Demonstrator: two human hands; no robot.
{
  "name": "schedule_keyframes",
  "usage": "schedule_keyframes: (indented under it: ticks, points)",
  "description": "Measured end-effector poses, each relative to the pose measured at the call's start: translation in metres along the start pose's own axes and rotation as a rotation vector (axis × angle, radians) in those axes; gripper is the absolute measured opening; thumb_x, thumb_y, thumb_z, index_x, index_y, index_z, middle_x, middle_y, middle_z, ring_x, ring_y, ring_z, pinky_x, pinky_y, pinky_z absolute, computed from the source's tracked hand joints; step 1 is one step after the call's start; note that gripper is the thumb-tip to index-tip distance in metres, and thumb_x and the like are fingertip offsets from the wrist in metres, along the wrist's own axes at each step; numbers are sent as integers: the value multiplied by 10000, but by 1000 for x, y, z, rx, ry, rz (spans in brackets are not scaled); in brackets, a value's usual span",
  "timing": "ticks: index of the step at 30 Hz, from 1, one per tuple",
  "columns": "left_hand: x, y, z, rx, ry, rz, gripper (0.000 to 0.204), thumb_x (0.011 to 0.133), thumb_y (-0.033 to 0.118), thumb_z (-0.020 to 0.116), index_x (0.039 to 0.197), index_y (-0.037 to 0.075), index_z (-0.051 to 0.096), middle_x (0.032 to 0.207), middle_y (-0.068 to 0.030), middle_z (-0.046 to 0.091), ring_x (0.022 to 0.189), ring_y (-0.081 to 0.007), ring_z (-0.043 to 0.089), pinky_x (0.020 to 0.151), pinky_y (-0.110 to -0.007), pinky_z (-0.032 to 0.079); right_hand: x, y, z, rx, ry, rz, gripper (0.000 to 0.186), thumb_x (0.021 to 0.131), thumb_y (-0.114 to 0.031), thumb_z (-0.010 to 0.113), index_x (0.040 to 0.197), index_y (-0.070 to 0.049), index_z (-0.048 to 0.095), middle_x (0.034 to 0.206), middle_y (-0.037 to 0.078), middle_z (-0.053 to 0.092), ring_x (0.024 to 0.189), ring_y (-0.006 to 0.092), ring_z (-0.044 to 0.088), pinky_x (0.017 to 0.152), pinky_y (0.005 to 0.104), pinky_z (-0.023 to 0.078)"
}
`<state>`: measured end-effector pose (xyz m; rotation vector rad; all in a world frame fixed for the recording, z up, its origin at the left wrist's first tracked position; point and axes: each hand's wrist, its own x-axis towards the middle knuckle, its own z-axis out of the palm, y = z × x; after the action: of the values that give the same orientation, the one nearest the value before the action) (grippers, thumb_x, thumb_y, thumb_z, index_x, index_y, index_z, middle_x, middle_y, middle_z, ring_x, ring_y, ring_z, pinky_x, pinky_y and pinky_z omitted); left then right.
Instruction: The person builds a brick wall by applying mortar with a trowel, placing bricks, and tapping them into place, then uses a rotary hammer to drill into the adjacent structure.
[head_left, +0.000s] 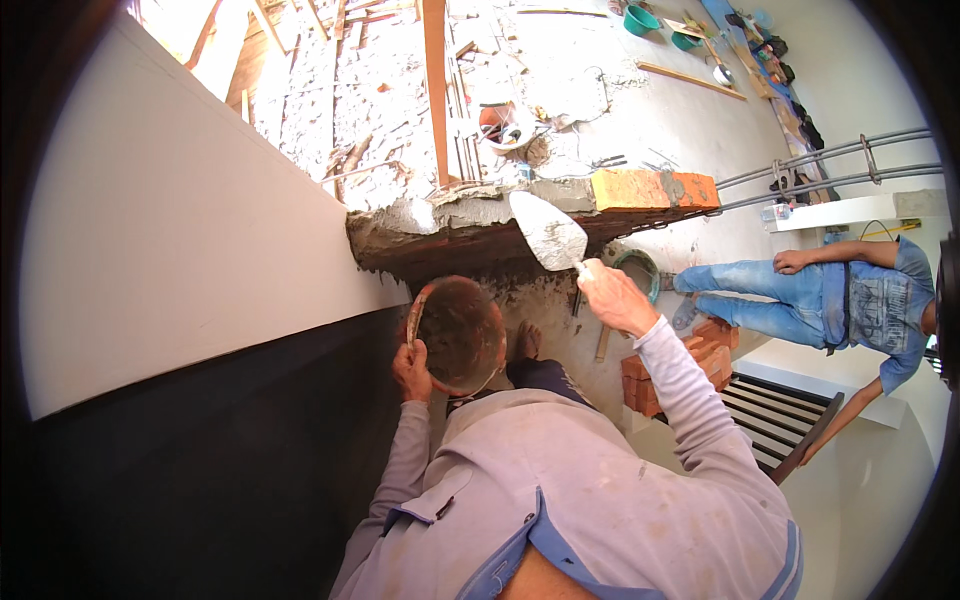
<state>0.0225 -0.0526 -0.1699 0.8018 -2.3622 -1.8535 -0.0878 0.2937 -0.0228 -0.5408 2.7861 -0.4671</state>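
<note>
My left hand (412, 372) is closed on the rim of a round, mortar-smeared bucket (458, 335), which it holds against the near side of a low brick wall. Grey mortar shows inside the bucket. In my right hand (620, 298) is the handle of a pointed trowel (549, 232), its pale blade lying over the wall's top edge. Wet mortar (470, 208) covers the wall top to the left of the blade. Just right of it, an orange brick (630, 190) is set on the wall, with a mortar joint beside a further brick.
A co-worker (800, 295) in blue stands at the right, one hand on a dark slatted railing (780, 415). Stacked bricks (700, 365) and a mortar tub (637, 272) sit on the floor. Steel bars (830, 165) stick out from the wall's right end. Rubble lies beyond.
</note>
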Motion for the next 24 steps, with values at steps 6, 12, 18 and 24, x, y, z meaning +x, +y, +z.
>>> schedule_keyframes:
  ticks: [6, 12, 18, 24]
  points:
    - [-6, 2, 1, 30, 45, 9, 463, 920, 358, 630, 650, 62, 397, 594, 8, 350, 580, -123, 328, 510, -325, 295, -3, -31, -68, -114, 194, 103, 222, 838, -81, 541, 1046, -4, 550, 980, 191, 562, 793, 377, 600, 688, 458, 495]
    - [-13, -11, 7, 10, 62, 13, 496, 904, 359, 651, 632, 63, 361, 573, -10, 333, 560, -128, 317, 501, -335, 297, 155, -78, -49, -499, 181, -327, 163, 719, -9, 556, 881, -4, 540, 930, 176, 588, 893, 325, 608, 716, 355, 524]
    - [-22, -25, 7, 0, 81, 11, 494, 892, 355, 664, 637, 58, 363, 571, -18, 322, 558, -131, 333, 502, -336, 306, 209, -131, -17, -589, 48, -427, 134, 784, -88, 588, 836, 13, 660, 799, 157, 656, 789, 280, 674, 628, 385, 568]
    - [-21, -34, 4, -64, 78, -12, 506, 896, 363, 666, 633, 58, 358, 576, -10, 335, 557, -130, 322, 497, -336, 297, 181, -28, -50, -725, 12, -363, 197, 838, -127, 543, 732, -26, 674, 675, 114, 655, 680, 250, 691, 558, 389, 566]
